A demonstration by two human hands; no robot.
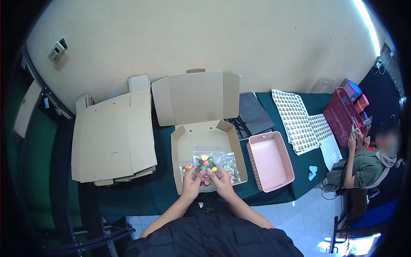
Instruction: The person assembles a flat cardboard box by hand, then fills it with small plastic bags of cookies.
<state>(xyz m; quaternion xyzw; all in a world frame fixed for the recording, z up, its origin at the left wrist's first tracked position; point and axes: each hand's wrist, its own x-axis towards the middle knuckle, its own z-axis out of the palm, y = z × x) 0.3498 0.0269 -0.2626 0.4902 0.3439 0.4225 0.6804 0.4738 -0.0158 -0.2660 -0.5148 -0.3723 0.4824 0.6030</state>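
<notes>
Between my two hands is a clear plastic bag of colourful candies, green, yellow, pink and dark. My left hand grips its left side, and my right hand grips its right side, thumbs on the front. Below and around it stands an open cardboard box with its lid raised at the back. Another clear bag with small coloured pieces lies in the box at the right. More coloured pieces show at the left, partly hidden by my left hand.
Flat cardboard boxes are stacked at the left. To the right are a pink basket, dark paper bags, sticker sheets and a maroon basket. A person stands at the table's right end, hands raised.
</notes>
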